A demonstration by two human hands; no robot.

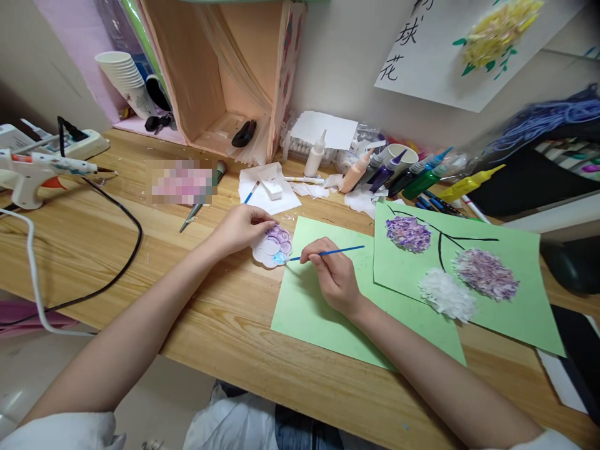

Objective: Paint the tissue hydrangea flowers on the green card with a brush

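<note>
My right hand [334,275] pinches a thin blue paintbrush [344,250], its tip in light blue paint on a flower-shaped white palette [268,251]. Purple paint stains the palette's far wells. With fingers closed on the palette's upper left edge, my left hand [241,226] steadies it on the table. Under my right hand lies a light green sheet [319,306]. Overlapping it is a second green sheet [515,325] with drawn black stems, two purple ruffled flower heads [487,274] and a white one [447,294].
Paint bottles [387,170] and a white glue bottle [315,155] line the back. A hot glue gun [32,175] with cables lies at left, near scissors-like grey tweezers [191,217]. An open peach-coloured box [225,75] stands behind; a flower picture [469,50] hangs on the wall.
</note>
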